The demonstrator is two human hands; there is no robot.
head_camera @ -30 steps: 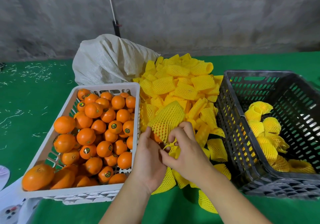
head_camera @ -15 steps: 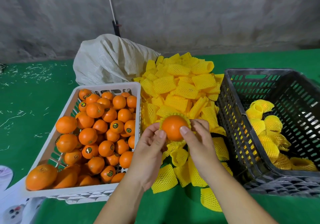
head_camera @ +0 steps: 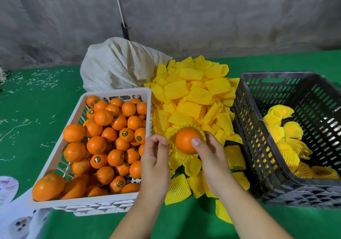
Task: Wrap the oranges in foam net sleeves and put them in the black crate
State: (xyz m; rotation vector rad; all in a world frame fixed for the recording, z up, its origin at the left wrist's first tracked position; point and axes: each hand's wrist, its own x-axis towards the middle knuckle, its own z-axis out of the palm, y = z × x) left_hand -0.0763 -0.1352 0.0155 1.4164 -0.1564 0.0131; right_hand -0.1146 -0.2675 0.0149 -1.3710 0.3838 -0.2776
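A: Which step was in hand?

B: The wrapping of 1 orange (head_camera: 185, 140). It sat over the pile of loose sleeves (head_camera: 191, 94), between the white crate (head_camera: 118, 92) and the black crate (head_camera: 276, 75). A foam net sleeve (head_camera: 170, 136) ringed its sides, its near face bare.

A: And the grip?

B: The right hand (head_camera: 212, 157) clasped the orange and sleeve, thumb pressed on the fruit. The left hand (head_camera: 156, 157) was curled just beside the sleeve's left edge; I couldn't tell whether it pinched the net.

A: What did the next move call for?

B: My guess: seating the sleeve fully, then carrying it right over the black crate's wall to the wrapped oranges (head_camera: 287, 137) inside.
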